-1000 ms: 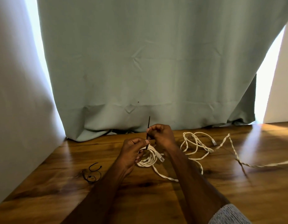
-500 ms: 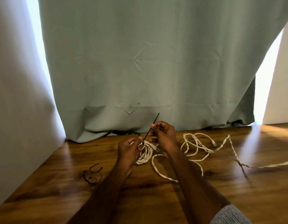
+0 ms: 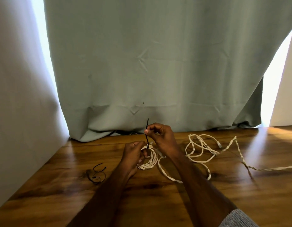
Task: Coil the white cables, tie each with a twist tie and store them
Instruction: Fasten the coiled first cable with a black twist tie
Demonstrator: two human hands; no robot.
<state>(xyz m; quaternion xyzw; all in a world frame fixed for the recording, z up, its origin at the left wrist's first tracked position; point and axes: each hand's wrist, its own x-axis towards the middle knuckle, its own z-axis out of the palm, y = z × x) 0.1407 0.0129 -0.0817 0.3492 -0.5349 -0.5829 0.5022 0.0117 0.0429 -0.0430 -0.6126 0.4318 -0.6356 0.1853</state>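
Observation:
A coiled white cable (image 3: pixel 149 163) sits at the table's middle, gripped at its top by my left hand (image 3: pixel 133 154). A black twist tie (image 3: pixel 147 135) loops the coil's top and sticks straight up. My right hand (image 3: pixel 163 138) pinches the tie's upper part between thumb and fingers, just above the coil. A loose tail of the coiled cable (image 3: pixel 168 175) trails toward me under my right forearm. A second white cable (image 3: pixel 201 148) lies uncoiled to the right, its twisted length (image 3: pixel 240 154) running off the right edge.
Spare black twist ties (image 3: pixel 97 175) lie curled on the wooden table (image 3: pixel 158 202) to the left. A grey-green curtain (image 3: pixel 158 63) hangs along the table's far edge. A white wall (image 3: pixel 19 95) borders the left side.
My right hand has drawn the tie from a rightward slant to nearly upright. My left hand shifted slightly on the coil, which has stayed in place.

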